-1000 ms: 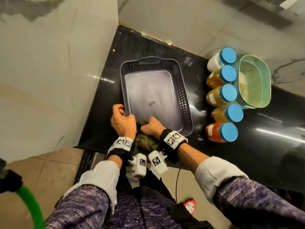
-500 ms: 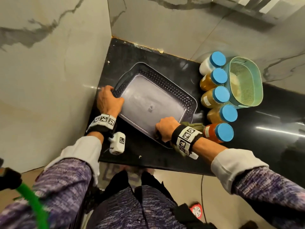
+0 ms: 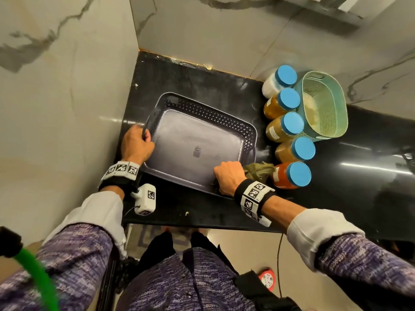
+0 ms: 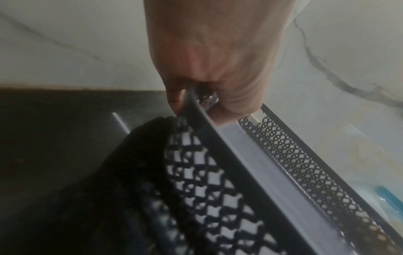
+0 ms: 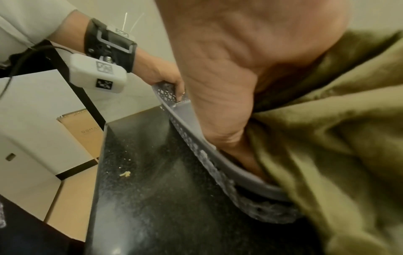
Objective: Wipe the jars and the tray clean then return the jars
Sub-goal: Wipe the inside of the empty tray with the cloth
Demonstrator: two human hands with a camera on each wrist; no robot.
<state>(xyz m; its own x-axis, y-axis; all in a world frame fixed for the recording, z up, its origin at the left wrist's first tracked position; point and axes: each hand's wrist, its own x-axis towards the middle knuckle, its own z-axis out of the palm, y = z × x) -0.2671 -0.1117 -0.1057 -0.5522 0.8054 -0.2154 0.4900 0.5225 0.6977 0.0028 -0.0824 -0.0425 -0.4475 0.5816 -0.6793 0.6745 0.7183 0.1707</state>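
Note:
A dark grey perforated tray sits turned at an angle on the black counter, nothing inside it. My left hand grips its left rim, fingers curled over the edge. My right hand holds an olive-green cloth bunched against the tray's near right corner; the cloth covers that corner. Several blue-lidded jars stand in a row to the right: a white one, amber ones and a red one next to the cloth.
A teal perforated basket stands right of the jars against the marble wall. The wall also closes in the counter's left side. The counter's front edge runs just below my wrists, with crumbs near it.
The tray swung from square to angled on the counter. My left hand shifted from the near edge to the left rim, and my right hand carried the cloth to the near right corner.

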